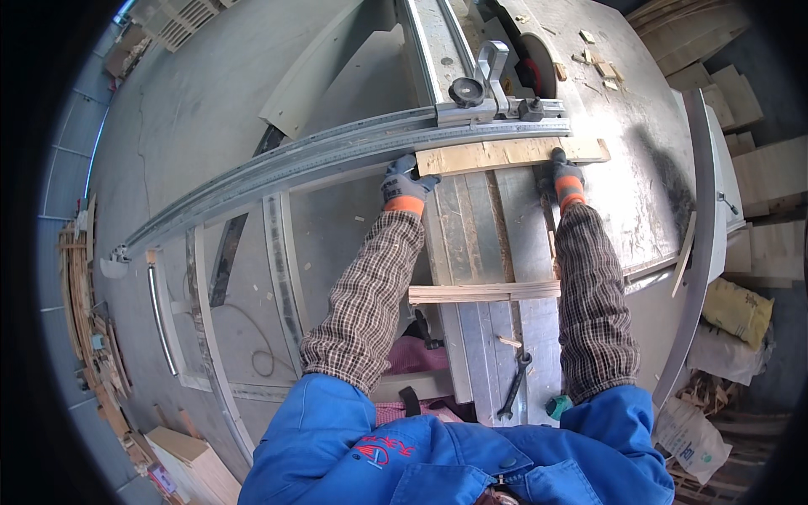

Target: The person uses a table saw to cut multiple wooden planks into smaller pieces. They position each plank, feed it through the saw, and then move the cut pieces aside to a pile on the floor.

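A pale wooden board (pixel 505 156) lies crosswise on the sliding table saw, close along the metal crosscut fence (pixel 337 150). My left hand (pixel 405 183), in a grey work glove with an orange cuff, is closed around the board's left end. Toward its right end, my right hand (pixel 567 174), gloved the same way, has its fingertips over the board's near edge; part of that grip is hidden. Beyond the fence, to the right, the saw blade (pixel 537 63) shows. Nearer me, a second wooden strip (pixel 484 292) rests across the metal sliding table (pixel 526 236).
An open-ended wrench (pixel 514 387) and a green object (pixel 557 407) lie near my body. Offcuts (pixel 604 71) are scattered on the saw top at the far right. A flip stop (pixel 492 67) with a black knob (pixel 465 93) sits on the fence. Stacked boards (pixel 770 177) stand right.
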`<state>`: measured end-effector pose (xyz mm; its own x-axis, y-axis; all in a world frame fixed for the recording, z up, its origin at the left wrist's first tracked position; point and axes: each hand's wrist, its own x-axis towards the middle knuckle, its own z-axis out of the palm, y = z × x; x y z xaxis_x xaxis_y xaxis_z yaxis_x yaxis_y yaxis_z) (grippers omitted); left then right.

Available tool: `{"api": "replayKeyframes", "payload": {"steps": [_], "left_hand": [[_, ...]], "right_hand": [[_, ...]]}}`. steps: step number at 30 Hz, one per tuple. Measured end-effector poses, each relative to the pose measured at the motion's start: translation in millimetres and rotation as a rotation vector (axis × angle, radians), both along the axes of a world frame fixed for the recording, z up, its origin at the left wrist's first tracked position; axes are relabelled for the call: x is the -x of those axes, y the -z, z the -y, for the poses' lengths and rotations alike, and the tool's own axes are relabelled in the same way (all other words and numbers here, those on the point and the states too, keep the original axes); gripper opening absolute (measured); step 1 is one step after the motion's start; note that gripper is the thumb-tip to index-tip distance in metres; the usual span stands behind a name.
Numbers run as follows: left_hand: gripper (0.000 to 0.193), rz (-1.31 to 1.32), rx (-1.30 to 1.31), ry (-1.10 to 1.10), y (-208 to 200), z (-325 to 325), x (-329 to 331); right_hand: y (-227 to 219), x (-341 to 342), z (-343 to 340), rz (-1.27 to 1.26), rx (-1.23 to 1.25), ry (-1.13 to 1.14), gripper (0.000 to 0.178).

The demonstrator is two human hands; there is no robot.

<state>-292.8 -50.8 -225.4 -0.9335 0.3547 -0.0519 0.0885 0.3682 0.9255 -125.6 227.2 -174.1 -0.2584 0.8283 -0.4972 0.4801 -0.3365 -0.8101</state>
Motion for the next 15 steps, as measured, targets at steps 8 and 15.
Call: {"api": "replayKeyframes", "payload": {"steps": [8,15], "left_hand": [[0.054,-0.072,0.062,0.05,-14,1,-6],[0.046,-0.169,0.127,0.061,-45,2,-15]], "right_hand": [[14,-3,-2,-0.006,-0.043,-0.027,0.049],[30,-4,-11,-0.087,-0.033,-0.01,0.046]]}}
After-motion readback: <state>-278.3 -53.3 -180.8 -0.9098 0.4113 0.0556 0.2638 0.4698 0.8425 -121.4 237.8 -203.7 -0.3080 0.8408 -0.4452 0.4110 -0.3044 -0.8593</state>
